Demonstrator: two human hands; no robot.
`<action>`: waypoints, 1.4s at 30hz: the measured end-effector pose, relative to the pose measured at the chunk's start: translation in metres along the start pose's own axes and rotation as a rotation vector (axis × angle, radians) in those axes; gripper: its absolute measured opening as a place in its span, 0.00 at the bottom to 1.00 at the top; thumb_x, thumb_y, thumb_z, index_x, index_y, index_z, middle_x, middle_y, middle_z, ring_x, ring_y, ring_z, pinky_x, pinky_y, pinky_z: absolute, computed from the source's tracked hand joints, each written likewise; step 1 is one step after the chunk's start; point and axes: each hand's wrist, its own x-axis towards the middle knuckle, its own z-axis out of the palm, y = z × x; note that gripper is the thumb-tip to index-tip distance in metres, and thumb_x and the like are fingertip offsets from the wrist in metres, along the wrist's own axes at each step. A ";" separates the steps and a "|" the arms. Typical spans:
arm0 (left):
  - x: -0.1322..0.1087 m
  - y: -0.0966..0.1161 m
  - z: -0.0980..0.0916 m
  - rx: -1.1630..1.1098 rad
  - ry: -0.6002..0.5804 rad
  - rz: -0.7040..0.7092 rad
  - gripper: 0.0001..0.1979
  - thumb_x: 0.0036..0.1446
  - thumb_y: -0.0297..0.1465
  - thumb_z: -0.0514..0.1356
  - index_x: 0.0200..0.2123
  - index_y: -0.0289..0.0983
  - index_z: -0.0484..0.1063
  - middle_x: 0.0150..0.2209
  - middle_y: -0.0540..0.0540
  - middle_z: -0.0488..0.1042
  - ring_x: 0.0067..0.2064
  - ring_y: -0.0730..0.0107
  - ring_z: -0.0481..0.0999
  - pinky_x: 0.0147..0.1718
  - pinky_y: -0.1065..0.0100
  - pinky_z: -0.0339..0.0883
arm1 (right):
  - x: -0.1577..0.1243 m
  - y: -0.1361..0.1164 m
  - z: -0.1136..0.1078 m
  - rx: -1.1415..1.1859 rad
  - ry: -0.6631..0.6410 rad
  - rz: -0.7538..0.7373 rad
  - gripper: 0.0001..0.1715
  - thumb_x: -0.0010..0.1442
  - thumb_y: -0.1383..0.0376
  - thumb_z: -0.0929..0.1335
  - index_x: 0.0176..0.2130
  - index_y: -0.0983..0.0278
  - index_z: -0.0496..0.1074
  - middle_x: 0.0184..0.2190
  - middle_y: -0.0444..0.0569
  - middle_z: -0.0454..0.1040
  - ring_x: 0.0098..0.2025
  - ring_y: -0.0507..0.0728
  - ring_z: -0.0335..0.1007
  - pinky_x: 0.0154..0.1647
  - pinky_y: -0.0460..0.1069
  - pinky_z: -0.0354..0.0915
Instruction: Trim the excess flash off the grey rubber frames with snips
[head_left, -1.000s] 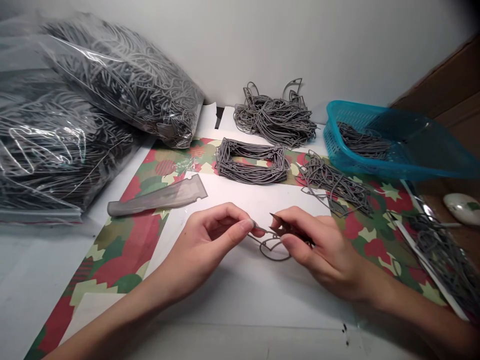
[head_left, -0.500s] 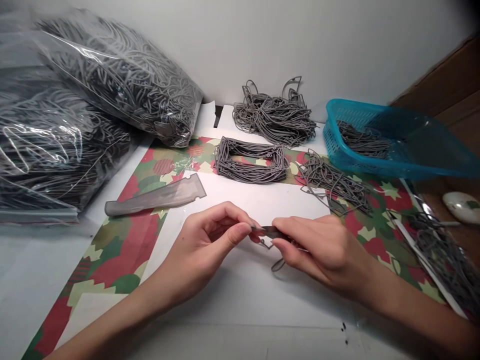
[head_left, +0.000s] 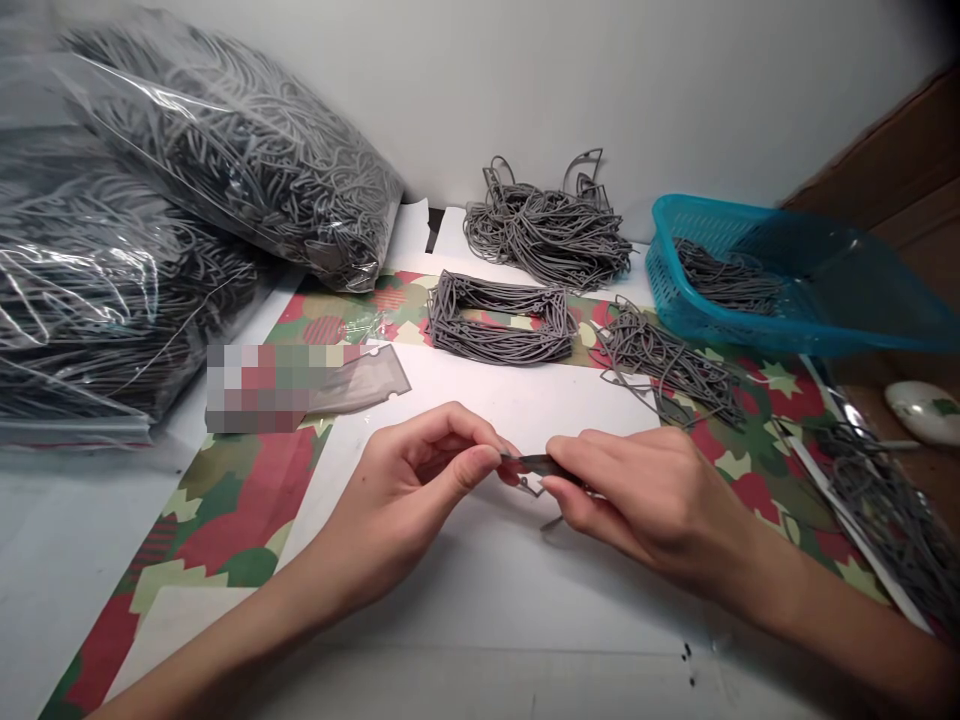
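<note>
My left hand [head_left: 409, 490] and my right hand [head_left: 645, 500] nearly meet at the middle of a white sheet. Between their fingertips they pinch a small dark grey strip [head_left: 538, 464]. A thin grey cord loop [head_left: 534, 486] hangs just below it, partly hidden by my fingers. Up and to the left of my left hand lies a flat, translucent grey notched strip [head_left: 360, 382], its left end covered by a pixelated patch. Neither hand touches it.
Two clear bags of grey cord pieces [head_left: 232, 150] fill the left side. Grey cord bundles [head_left: 499, 320] lie ahead on patterned paper [head_left: 240, 500]. Back right stands a teal plastic basket [head_left: 697, 225] holding cords. A white rounded object [head_left: 924, 412] sits on a brown surface at far right.
My hands have come closer together, and both now pinch the dark strip. The cord loop has risen and mostly passed behind my right fingers. A pixelated patch now covers the notched strip's left end.
</note>
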 end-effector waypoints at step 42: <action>-0.001 0.001 0.003 0.059 0.017 0.046 0.07 0.61 0.26 0.59 0.31 0.40 0.75 0.31 0.54 0.78 0.35 0.78 0.77 0.36 0.81 0.69 | 0.001 0.001 -0.002 0.021 -0.045 0.010 0.19 0.69 0.64 0.58 0.29 0.64 0.68 0.19 0.39 0.62 0.18 0.48 0.52 0.20 0.47 0.47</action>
